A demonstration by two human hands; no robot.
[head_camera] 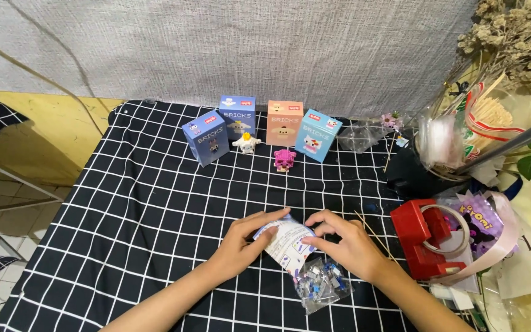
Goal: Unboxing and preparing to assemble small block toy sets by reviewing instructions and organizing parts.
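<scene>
My left hand (245,244) and my right hand (346,244) both pinch a folded printed paper sheet (287,242) between them, low on the black-and-white checked cloth (149,209). A clear plastic bag of small bricks (321,284) lies just below the sheet, by my right wrist. At the back stand several small boxes: two blue (206,138) (237,117), one peach (284,123) and one light blue (317,134). In front of them sit a white brick figure (246,144) and a pink brick figure (284,159).
A red tape dispenser (424,238) stands to the right of my right hand, with thin wooden sticks (373,236) beside it. Clutter of bags, a dark pot (410,172), dried flowers (511,37) and a purple packet (477,224) fills the right edge. Grey fabric (247,43) hangs behind.
</scene>
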